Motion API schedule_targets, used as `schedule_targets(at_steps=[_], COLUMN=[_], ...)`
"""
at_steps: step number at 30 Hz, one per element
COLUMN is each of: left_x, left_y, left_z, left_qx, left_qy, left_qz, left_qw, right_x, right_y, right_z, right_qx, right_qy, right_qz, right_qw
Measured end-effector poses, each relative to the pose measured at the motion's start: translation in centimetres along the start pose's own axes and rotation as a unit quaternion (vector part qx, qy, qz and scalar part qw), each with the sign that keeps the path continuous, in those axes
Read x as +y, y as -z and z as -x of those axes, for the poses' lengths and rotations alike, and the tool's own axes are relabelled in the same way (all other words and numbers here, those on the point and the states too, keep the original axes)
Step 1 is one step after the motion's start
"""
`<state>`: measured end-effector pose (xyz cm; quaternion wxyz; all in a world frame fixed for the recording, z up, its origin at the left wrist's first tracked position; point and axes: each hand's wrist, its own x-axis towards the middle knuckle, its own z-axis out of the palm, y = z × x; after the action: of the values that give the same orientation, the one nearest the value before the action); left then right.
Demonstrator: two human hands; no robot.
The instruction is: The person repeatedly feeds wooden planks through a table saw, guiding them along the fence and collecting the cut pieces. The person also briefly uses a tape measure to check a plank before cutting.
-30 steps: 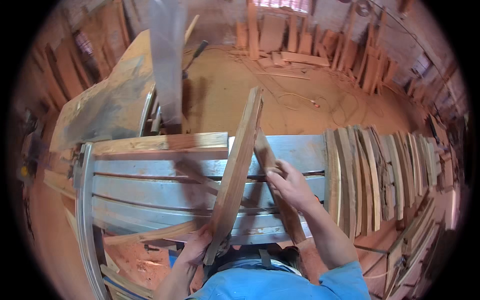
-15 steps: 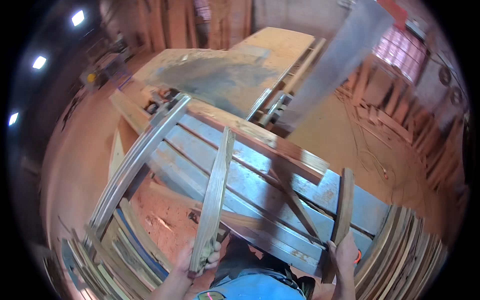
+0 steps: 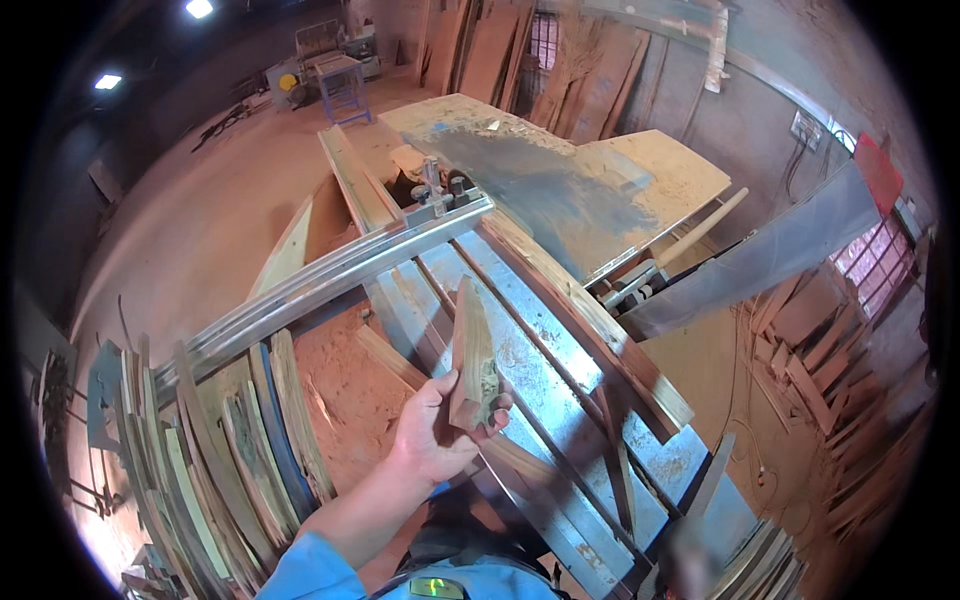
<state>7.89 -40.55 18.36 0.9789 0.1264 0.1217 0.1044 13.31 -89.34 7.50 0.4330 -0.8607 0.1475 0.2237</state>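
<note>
A short-looking wooden piece [image 3: 467,355] with one rough, bark-like side stands tilted up over the metal table [image 3: 545,340], pointing away from me. My left hand [image 3: 440,425] is closed around its near end, thumb on one side and fingertips on the other. Low on the right, my right hand [image 3: 690,560] is blurred by motion. A narrow wooden strip [image 3: 714,472] rises out of it, and its lower end is hidden by the hand. Along the far side of the slotted metal table lies a thick wooden beam [image 3: 590,325].
A metal rail [image 3: 330,270] crosses on the left. Stacks of wooden strips stand at the lower left [image 3: 215,470] and lower right [image 3: 765,565]. Beyond the beam is a dusty board top [image 3: 560,190], with a clear guard panel [image 3: 760,255] on its right. Planks [image 3: 590,85] lean against the wall.
My view has turned leftward. My left hand has lifted the wooden piece, which now appears foreshortened. My right hand and its strip have moved lower in the view.
</note>
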Motion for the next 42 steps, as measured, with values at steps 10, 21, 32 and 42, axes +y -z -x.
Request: schedule_targets(at_steps=[10,21,32,42], left_x=[0.7,0.2,-7.0,-5.0], left_y=[-0.1,1.6,7.9,10.6], left_z=[0.1,1.0,1.0,-11.8], left_qx=[0.012,0.081,0.182,0.269], left_qy=[-0.016,-0.011,-0.06,-0.241], left_qz=[0.027,0.012,-0.283,-0.597], left_qw=[0.999,0.997,0.94,0.717], right_x=[1.7,1.6,-2.6,-15.0], right_y=[1.9,2.3,-4.7,-9.8], right_z=[1.6,2.4,3.1,0.1], right_qx=[-0.045,-0.095,-0.296,-0.457], right_qy=[0.012,0.035,0.014,0.042], right_qz=[-0.136,-0.137,-0.293,-0.449], right_qw=[0.99,0.985,0.909,0.766])
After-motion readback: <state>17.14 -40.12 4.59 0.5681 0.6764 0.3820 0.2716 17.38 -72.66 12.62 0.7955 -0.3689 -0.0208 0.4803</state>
